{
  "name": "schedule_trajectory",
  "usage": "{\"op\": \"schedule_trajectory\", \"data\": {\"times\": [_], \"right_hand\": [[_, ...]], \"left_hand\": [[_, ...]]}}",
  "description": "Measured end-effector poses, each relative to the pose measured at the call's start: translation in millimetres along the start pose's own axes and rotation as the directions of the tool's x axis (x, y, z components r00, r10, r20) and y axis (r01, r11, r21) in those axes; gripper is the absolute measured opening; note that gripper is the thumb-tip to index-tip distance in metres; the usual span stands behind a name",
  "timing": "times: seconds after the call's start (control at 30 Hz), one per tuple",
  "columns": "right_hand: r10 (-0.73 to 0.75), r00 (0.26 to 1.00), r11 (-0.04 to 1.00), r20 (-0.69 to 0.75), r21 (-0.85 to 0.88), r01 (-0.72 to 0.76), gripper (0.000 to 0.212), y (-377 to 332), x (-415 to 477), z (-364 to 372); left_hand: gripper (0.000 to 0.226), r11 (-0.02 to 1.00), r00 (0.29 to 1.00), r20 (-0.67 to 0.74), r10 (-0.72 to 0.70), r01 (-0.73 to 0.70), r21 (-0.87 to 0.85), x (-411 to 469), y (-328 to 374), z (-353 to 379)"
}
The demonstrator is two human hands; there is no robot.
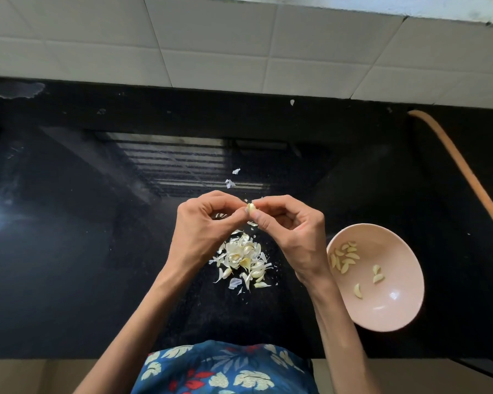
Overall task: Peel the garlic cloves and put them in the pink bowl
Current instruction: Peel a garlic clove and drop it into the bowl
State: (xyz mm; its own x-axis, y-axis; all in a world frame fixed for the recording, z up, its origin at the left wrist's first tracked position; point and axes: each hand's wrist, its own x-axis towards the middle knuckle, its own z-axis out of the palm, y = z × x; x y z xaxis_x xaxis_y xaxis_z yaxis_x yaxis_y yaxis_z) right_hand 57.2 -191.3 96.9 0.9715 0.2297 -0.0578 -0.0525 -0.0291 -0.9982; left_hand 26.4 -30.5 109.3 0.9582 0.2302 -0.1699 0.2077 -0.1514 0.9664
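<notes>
pale clove (251, 208), one, between two hands (202, 226) (293, 231)

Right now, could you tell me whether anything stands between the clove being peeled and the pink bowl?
Nothing visible does. The clove, pinched between the left hand and right hand, is above the counter; the pink bowl sits open to the right. The heap of skins lies nearer the person, off that path.
</notes>
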Motion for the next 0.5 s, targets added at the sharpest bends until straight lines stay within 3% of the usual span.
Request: {"op": "schedule_trajectory", "data": {"times": [0.1, 0.23, 0.33, 0.5], "right_hand": [[-0.091, 0.994, 0.986, -0.058, -0.148, 0.081, 0.009, 3.2, -2.6, 6.1], [-0.127, 0.989, 0.98, -0.08, -0.162, 0.113, 0.005, 6.4, -3.6, 9.0], [-0.078, 0.995, 0.994, -0.059, -0.082, 0.073, 0.004, 7.6, -1.3, 7.4], [0.078, 0.997, 0.968, -0.025, 0.243, -0.069, 0.007, 5.5, 0.3, 6.1]], "left_hand": [[0.009, 0.978, 0.988, -0.058, 0.141, -0.13, 0.166, -1.9, 2.5, 3.6], [0.006, 0.944, 0.969, -0.102, 0.225, -0.191, 0.268, -2.9, 1.9, 5.9], [0.007, 0.934, 0.964, -0.096, 0.249, -0.213, 0.288, -3.2, 1.3, 5.2], [0.01, 0.963, 0.979, -0.062, 0.195, -0.179, 0.202, -3.4, 3.0, 5.6]]}}
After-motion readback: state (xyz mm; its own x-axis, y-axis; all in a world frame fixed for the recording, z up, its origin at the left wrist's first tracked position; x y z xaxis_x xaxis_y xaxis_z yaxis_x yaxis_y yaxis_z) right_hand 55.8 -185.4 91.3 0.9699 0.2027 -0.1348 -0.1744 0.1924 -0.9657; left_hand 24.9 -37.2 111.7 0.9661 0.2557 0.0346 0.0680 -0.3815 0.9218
